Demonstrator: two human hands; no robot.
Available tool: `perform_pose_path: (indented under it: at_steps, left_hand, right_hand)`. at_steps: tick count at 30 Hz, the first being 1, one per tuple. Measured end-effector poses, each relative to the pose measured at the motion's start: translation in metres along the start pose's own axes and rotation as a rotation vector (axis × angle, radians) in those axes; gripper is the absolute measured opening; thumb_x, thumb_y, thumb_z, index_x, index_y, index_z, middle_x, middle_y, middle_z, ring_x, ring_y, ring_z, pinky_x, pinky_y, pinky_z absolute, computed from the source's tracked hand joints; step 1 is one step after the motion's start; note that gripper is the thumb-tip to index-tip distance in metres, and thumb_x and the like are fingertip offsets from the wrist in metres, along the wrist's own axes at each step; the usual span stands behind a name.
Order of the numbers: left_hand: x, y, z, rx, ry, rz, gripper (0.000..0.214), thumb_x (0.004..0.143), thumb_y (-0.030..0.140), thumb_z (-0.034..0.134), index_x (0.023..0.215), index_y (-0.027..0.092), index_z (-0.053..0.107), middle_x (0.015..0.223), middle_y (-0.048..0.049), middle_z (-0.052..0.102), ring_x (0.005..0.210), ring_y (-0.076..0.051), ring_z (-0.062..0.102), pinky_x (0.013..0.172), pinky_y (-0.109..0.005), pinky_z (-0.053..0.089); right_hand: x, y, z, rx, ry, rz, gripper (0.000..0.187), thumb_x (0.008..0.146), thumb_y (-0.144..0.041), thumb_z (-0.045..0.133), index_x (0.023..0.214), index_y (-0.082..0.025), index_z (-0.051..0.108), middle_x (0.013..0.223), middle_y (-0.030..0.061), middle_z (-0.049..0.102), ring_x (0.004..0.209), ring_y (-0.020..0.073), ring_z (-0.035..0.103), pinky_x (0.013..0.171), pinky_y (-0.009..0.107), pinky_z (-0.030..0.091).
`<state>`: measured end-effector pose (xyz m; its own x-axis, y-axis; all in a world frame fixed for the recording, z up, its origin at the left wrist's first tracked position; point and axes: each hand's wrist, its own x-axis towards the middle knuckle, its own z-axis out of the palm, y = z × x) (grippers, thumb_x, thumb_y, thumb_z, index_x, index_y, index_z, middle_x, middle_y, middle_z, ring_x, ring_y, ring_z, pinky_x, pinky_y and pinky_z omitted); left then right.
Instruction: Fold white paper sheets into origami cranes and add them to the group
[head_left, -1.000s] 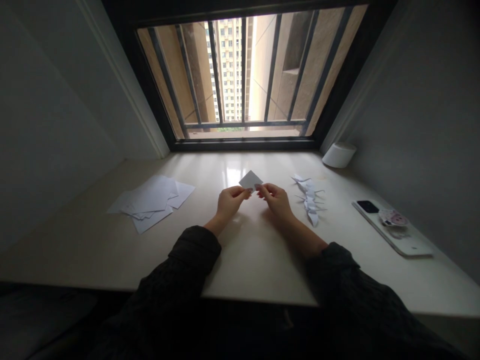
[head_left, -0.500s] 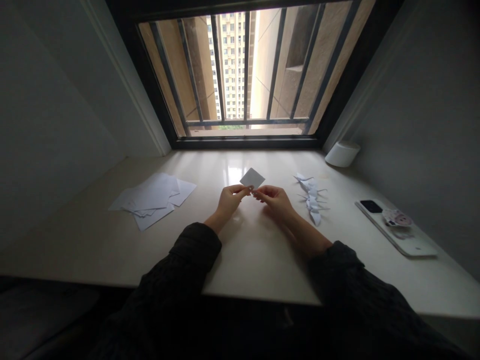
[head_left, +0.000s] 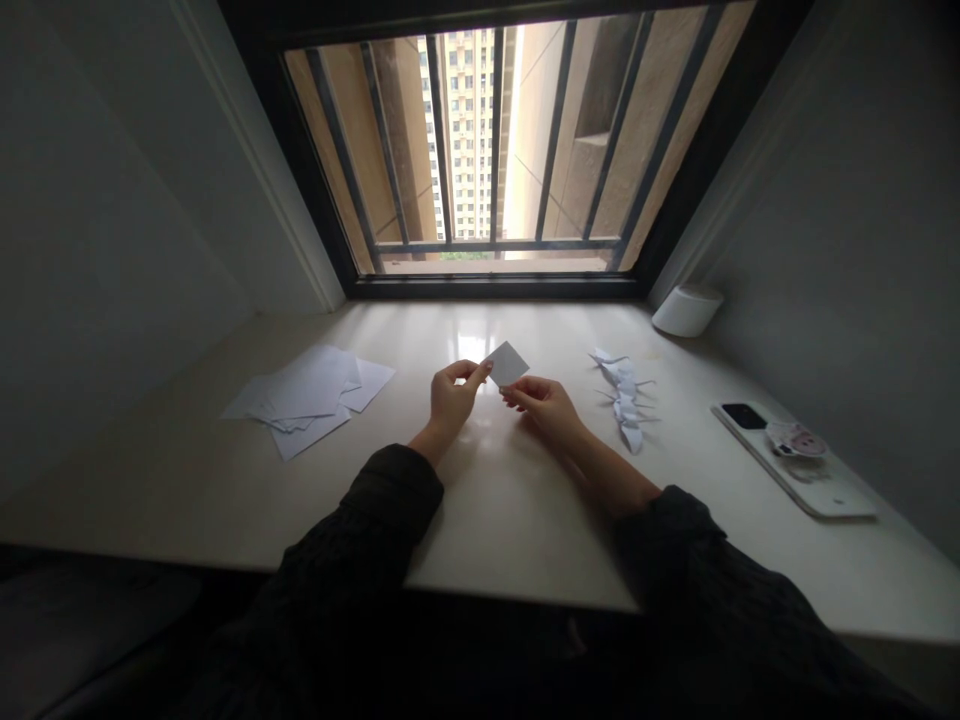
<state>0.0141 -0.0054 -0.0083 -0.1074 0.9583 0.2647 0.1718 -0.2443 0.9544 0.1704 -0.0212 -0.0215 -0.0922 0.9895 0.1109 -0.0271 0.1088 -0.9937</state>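
Note:
A small white folded paper (head_left: pixel 508 362) is held up a little above the pale table (head_left: pixel 510 500). My left hand (head_left: pixel 450 397) pinches its left corner with thumb and forefinger. My right hand (head_left: pixel 546 404) pinches its lower edge from the right, fingers curled. Both hands are at the table's middle, and dark sleeves cover my forearms.
A loose stack of white paper sheets (head_left: pixel 311 396) lies to the left. Several folded white paper figures (head_left: pixel 624 400) lie in a row to the right. Further right a white phone (head_left: pixel 795 455) with a round sticker lies flat. A white cylinder (head_left: pixel 686 309) stands near the barred window (head_left: pixel 495 150).
My left hand has turned upward and shifted its pinch to the paper's left corner. The paper has tilted slightly. The view has drifted a little.

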Motion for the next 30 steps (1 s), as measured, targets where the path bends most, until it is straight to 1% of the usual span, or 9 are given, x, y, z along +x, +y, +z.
perform_pose_path:
  at_steps: [3,5,9,14,17,22,24,27,30]
  left_hand:
    - [0.0027,-0.0016,-0.0018,0.050,-0.026,0.059,0.037,0.075,0.048,0.062,0.056,0.017,0.055,0.058,0.0023,0.052,0.060,-0.011,0.047,0.056,-0.023,0.037]
    - [0.0054,-0.0033,-0.0040,0.079,-0.060,0.087,0.037,0.076,0.048,0.059,0.056,0.018,0.052,0.058,0.0025,0.050,0.061,-0.011,0.047,0.057,-0.023,0.037]
    - [0.0077,-0.0051,-0.0078,0.252,-0.155,0.164,0.034,0.075,0.048,0.060,0.058,0.018,0.055,0.060,0.0017,0.053,0.062,-0.012,0.048,0.056,-0.023,0.036]
    - [0.0046,-0.0028,-0.0082,0.385,-0.123,0.202,0.032,0.077,0.047,0.059,0.064,0.019,0.064,0.064,-0.0003,0.060,0.061,-0.013,0.050,0.056,-0.024,0.034]
    - [0.0034,-0.0015,-0.0071,0.352,-0.085,0.194,0.032,0.079,0.048,0.057,0.067,0.019,0.066,0.068,-0.0018,0.063,0.064,-0.014,0.053,0.058,-0.025,0.036]
    - [0.0025,-0.0021,-0.0051,0.273,-0.067,0.167,0.030,0.080,0.047,0.058,0.074,0.020,0.068,0.075,-0.0024,0.066,0.070,-0.015,0.057,0.063,-0.025,0.041]
    - [0.0029,-0.0019,-0.0050,0.176,-0.088,0.128,0.029,0.081,0.046,0.057,0.091,0.021,0.068,0.080,-0.0026,0.068,0.075,-0.015,0.060,0.064,-0.025,0.044]
    - [0.0041,0.0000,-0.0058,0.006,-0.182,0.067,0.044,0.081,0.046,0.058,0.118,0.023,0.058,0.082,-0.0028,0.069,0.077,-0.016,0.063,0.064,-0.025,0.047]
    - [0.0051,0.0021,-0.0071,-0.048,-0.273,0.081,0.041,0.079,0.044,0.061,0.113,0.021,0.063,0.091,-0.0056,0.070,0.083,-0.017,0.064,0.067,-0.026,0.050]
  right_hand:
    - [0.0010,0.0000,-0.0014,0.013,-0.043,0.027,0.035,0.061,-0.051,0.075,0.067,-0.017,0.066,0.065,0.0037,0.066,0.063,0.0153,0.060,0.061,0.028,0.044]
    - [0.0027,-0.0002,-0.0033,0.054,-0.048,0.022,0.037,0.064,-0.051,0.073,0.076,-0.017,0.067,0.070,0.0048,0.068,0.067,0.0166,0.062,0.065,0.030,0.047]
    - [0.0060,-0.0004,-0.0057,0.155,0.061,-0.040,0.053,0.057,-0.049,0.078,0.098,-0.021,0.059,0.073,0.0018,0.069,0.070,0.0181,0.064,0.068,0.033,0.050]
    - [0.0044,0.0006,-0.0036,0.101,0.095,-0.099,0.052,0.058,-0.050,0.077,0.093,-0.025,0.048,0.066,-0.0031,0.066,0.060,0.0159,0.062,0.061,0.030,0.050]
    - [0.0022,0.0012,-0.0022,0.052,0.037,-0.124,0.045,0.060,-0.049,0.075,0.088,-0.024,0.050,0.071,-0.0025,0.067,0.057,0.0148,0.062,0.057,0.028,0.049]
    - [0.0004,0.0018,-0.0006,-0.041,-0.117,-0.100,0.030,0.064,-0.043,0.075,0.082,-0.019,0.069,0.076,0.0043,0.071,0.071,0.0195,0.067,0.066,0.031,0.050]
    - [0.0005,0.0008,-0.0006,-0.001,-0.101,-0.092,0.033,0.064,-0.041,0.076,0.088,-0.019,0.072,0.079,0.0054,0.073,0.075,0.0209,0.068,0.071,0.033,0.051]
    - [0.0018,-0.0022,-0.0024,0.085,-0.010,-0.110,0.036,0.062,-0.039,0.078,0.093,-0.021,0.073,0.083,0.0056,0.074,0.080,0.0217,0.069,0.078,0.035,0.051]
    - [0.0041,-0.0042,-0.0060,0.127,0.071,-0.100,0.039,0.060,-0.040,0.079,0.094,-0.021,0.073,0.085,0.0057,0.075,0.083,0.0228,0.069,0.081,0.038,0.052]
